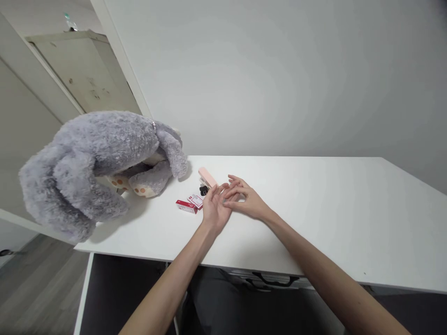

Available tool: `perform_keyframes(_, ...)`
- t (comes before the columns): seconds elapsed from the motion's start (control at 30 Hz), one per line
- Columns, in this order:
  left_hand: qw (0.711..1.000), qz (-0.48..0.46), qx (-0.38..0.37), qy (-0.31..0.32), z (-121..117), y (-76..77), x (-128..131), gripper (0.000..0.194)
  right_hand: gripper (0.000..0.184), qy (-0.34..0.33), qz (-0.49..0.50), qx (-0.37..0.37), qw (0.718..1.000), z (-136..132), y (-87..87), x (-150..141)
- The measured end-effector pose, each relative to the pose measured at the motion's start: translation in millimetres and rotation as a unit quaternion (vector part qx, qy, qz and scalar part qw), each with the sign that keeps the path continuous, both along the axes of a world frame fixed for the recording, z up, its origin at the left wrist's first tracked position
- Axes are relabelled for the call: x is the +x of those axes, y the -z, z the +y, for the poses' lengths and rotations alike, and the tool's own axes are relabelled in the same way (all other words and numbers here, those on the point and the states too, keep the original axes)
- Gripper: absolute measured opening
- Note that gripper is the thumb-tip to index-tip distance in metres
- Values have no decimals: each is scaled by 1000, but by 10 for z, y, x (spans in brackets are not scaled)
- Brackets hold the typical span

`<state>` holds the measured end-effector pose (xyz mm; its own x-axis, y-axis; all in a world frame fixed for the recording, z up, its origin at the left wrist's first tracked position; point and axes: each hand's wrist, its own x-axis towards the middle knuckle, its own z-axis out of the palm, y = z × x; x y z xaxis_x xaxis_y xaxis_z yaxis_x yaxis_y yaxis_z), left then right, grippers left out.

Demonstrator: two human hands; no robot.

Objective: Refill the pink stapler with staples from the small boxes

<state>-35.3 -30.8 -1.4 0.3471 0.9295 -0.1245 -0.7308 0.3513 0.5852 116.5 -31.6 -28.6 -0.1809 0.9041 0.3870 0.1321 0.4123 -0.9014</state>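
two bare forearms rise from the bottom edge of the frame and converge toward the middle, above the near edge of the white table (pixel 314 223). under that edge, at lower centre, a dark strip shows something black that is too dim to tell.

left hand (pixel 213 209) sits just left of centre, palm turned up and open, fingers loosely spread and pointing toward the upper right; it grips nothing. right hand (pixel 244 197) comes in from the right and lies just beside it, its fingers lightly curled with the tips resting on the left hand's fingers, so the two hands touch. whether anything small is pinched between them cannot be told.

just left of the left hand, on the tabletop, lie two small red and white boxes (pixel 190 204), close together, one a little nearer the lower left than the other. just beyond the fingertips lies a pink stapler (pixel 206 177), angled up to the left, with a small black object (pixel 204 189) at its near end. neither hand touches the stapler or the boxes.

farther left, filling the left middle of the frame, a big grey plush toy (pixel 101 163) sprawls over the table's left end, pale paw pads facing the hands.

behind everything a plain white wall fills the upper frame, with a pale door at upper left.
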Motion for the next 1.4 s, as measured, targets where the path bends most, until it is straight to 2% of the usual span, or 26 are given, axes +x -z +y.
perform_keyframes(0.13,1000,7,-21,-13,15,3,-6,17,14,9,7,-2,1000,-9,-22,3)
perform_keyframes(0.37,1000,2,-8,5,-13,-31,-8,23,29,-27,2,12,1000,-6,-12,-14)
perform_keyframes(0.5,1000,13,5,-2,-3,-37,-10,18,26,-1,58,-15,998,26,-36,1)
perform_keyframes(0.6,997,27,41,-54,33,-26,-20,9,28,36,168,-67,983,73,-59,65)
perform_keyframes(0.7,979,97,93,-150,79,0,-37,12,33,95,245,-105,959,126,-50,138)
perform_keyframes(0.77,950,178,126,-221,103,29,-53,14,37,133,251,-120,951,151,-31,166)
perform_keyframes(0.87,878,338,193,-277,107,84,-76,16,41,172,203,-112,957,166,-9,176)
perform_keyframes(0.93,815,448,242,-277,82,122,-83,16,40,199,141,-96,965,159,-3,173)
perform_keyframes(1.03,701,580,323,-259,15,169,-73,16,35,244,27,-67,967,129,-11,167)
perform_keyframes(1.1,622,638,380,-248,-32,190,-58,20,34,273,-54,-42,960,98,-27,161)
perform_keyframes(1.17,563,669,423,-238,-68,203,-45,24,36,296,-132,-37,945,65,-48,151)
perform_keyframes(1.27,515,693,448,-232,-97,217,-36,27,34,301,-237,-62,922,23,-71,133)
perform_keyframes(1.4,483,722,439,-230,-115,240,-37,27,25,250,-351,-49,901,-9,-71,120)
